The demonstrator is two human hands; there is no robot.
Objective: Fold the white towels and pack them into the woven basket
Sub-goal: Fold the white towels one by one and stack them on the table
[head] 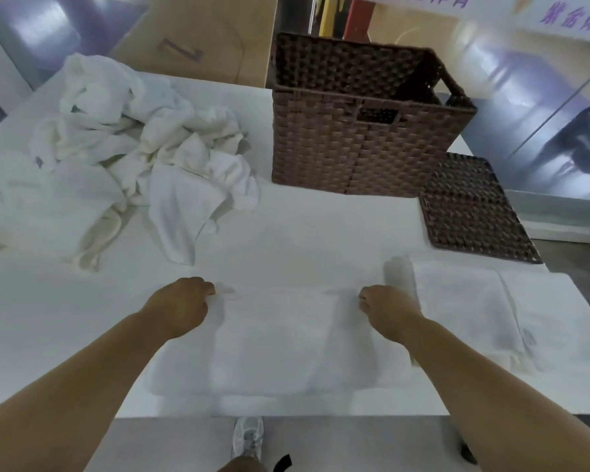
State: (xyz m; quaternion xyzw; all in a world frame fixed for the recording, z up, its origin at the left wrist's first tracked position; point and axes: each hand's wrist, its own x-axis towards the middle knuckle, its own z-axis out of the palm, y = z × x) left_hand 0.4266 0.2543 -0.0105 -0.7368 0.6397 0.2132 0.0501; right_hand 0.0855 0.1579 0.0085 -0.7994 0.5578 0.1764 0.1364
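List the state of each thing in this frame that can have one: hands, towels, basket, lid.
left hand: curled, gripping the far edge of the flat towel.
right hand: curled, gripping the same edge.
flat towel: spread on the table, partly folded.
towel pile: crumpled, unfolded.
folded towel: lying flat at the right.
woven basket: upright, open, no towel visible inside.
woven lid: off, flat beside the basket.

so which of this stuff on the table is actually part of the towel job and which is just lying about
Part of the job:
- towel being folded, far edge gripped by left hand and right hand
- folded towels
- heap of unfolded towels
- woven basket
- basket lid

Just lying about:
- cardboard box
- black strap
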